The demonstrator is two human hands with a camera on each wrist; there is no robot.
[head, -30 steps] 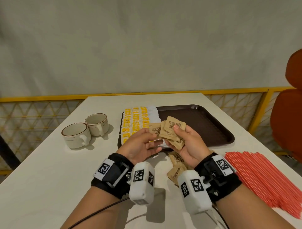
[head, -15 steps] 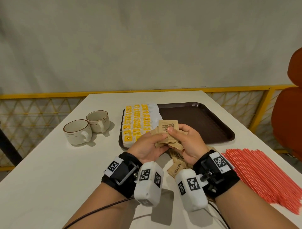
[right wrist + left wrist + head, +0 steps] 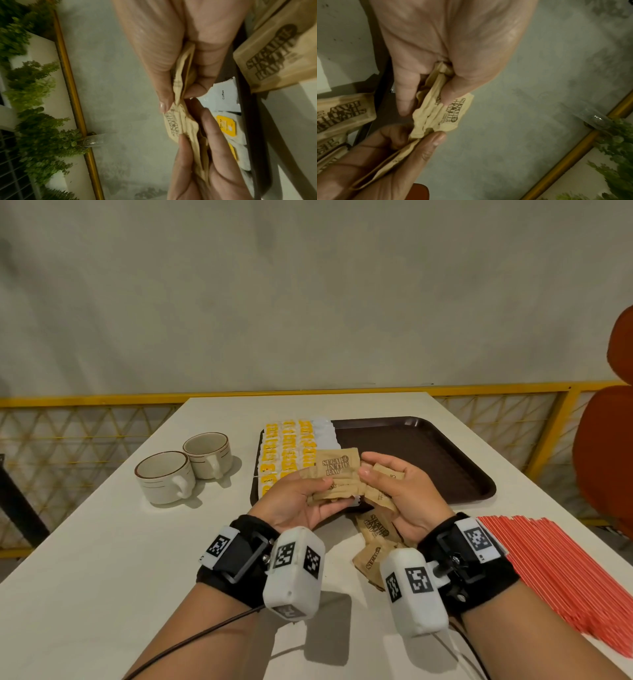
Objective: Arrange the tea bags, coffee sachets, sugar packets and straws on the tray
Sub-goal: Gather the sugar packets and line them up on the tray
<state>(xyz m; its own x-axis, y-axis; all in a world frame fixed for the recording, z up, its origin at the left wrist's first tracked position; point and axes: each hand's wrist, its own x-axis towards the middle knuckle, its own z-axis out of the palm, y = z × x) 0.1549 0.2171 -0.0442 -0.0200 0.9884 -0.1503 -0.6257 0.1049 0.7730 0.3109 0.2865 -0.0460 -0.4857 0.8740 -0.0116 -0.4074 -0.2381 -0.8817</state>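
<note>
Progress roughly half: tea bags (image 3: 286,453) and coffee sachets (image 3: 323,433) sat on the tray (image 3: 428,460). Our left hand (image 3: 298,501) and right hand (image 3: 400,494) each had a grip clamped on sugar packets (image 3: 337,469); more packets and straws (image 3: 561,577) remained on the counter (image 3: 102,577).

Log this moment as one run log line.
left hand: holds sugar packets | right hand: holds sugar packets | tray: tea bags placed | straws: on table
</note>
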